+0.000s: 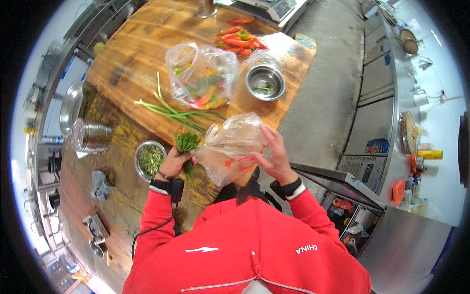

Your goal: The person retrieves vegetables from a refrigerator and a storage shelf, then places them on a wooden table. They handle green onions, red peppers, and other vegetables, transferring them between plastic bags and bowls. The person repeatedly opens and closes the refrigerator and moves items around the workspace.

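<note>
My left hand (174, 162) is closed around a bunch of green herbs (187, 142), with the gathered edge of a thin plastic bag (227, 154) beside its fingertips. My right hand (273, 156) is spread against the bag's other side, thumb and fingers apart; whether it pinches the film cannot be told. The bag bears red print and looks puffed out. Just beyond lie several spring onions (180, 115) on the wooden table. A steel bowl of chopped greens (150, 160) stands left of my left hand. Farther off is a clear bag of peppers (203, 82).
A steel bowl (265, 82) with a few green bits stands near a pile of red peppers (238, 40). Lidded steel pots (90, 135) and a grey cloth (101, 185) are at left. An opened refrigerated drawer or cabinet (354, 220) is at my right, beside steel counters.
</note>
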`<state>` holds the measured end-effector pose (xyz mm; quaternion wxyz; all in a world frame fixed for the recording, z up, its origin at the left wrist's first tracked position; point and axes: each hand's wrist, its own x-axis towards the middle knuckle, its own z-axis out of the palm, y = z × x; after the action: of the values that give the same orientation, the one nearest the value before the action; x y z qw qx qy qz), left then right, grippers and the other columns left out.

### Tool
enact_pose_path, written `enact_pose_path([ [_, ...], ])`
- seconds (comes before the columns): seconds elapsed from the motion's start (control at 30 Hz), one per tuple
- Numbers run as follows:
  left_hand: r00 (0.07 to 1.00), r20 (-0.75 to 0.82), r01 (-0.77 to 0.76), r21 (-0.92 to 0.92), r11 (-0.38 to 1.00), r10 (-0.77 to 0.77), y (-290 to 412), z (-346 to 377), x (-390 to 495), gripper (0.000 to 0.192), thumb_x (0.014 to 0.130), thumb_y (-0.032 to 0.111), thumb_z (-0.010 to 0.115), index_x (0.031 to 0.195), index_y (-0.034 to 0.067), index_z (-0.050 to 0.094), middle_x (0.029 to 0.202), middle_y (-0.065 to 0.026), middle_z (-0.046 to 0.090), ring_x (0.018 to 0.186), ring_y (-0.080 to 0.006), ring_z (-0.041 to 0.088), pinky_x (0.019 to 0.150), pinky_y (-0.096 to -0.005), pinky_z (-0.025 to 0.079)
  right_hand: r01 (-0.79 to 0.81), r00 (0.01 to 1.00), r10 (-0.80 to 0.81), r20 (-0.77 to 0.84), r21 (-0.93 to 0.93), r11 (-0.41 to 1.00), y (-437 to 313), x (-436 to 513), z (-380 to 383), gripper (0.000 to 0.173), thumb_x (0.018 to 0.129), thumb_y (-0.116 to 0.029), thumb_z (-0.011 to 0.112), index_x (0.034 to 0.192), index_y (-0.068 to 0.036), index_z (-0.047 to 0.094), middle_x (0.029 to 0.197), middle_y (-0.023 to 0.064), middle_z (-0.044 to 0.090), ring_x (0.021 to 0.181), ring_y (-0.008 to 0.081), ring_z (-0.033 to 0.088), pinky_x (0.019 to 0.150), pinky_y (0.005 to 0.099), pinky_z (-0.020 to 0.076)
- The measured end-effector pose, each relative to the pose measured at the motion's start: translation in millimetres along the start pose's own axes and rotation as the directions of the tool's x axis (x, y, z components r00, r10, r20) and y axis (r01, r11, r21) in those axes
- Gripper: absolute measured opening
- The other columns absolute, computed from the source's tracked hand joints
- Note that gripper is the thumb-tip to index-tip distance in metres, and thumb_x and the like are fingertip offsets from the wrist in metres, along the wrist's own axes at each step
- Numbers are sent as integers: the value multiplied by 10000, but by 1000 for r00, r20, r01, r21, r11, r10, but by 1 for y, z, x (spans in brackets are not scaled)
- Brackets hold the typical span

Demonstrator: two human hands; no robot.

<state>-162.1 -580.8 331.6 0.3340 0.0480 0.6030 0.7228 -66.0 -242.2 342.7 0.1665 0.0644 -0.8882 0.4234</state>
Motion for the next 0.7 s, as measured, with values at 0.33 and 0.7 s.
enact_pose_path([
  [0.33,999,-33,-22,-466,885,7,62,27,-12,198,964,104,590,1127,2,543,921,-98,619,726,-193,599,679,-378,536,-104,918,92,386,10,995,13,4,71,459,874,-264,706,1261,-46,591,1224,210,593,1166,370,557,995,452,449],
  [0.7,972,149,233,-519,822,-182,51,84,7,296,952,137,635,1197,37,503,944,-68,598,729,-151,602,665,-333,544,-680,731,486,479,456,574,21,62,6,287,982,-257,604,1120,-8,639,851,42,693,619,50,550,537,213,453],
])
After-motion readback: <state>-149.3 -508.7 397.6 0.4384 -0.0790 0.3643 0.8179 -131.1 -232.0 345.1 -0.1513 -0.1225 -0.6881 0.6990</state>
